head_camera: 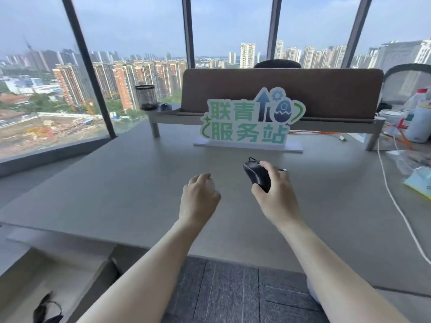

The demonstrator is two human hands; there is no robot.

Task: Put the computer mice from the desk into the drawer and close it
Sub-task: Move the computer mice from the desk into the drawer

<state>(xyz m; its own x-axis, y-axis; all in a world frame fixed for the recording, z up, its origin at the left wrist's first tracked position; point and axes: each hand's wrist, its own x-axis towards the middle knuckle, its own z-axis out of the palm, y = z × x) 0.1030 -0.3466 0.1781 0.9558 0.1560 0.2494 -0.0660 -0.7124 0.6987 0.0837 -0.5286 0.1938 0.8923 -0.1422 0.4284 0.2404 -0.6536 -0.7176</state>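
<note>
In front of you, a white-edged cut-out sign with green characters (247, 123) stands on its flat white base (291, 147) on the grey desk (116, 194). You can read "联青" on its upper line and "服务站" on the lower. The labels on the white plastic bottles (419, 122) at your far right are too blurred to read.

Bright hazy daylight through the windows (140, 43) behind the desk (116, 183); soft faint shadows on the desk. Wide-angle bending of the window frames toward the edges. Overall slightly soft, compression blur.
</note>
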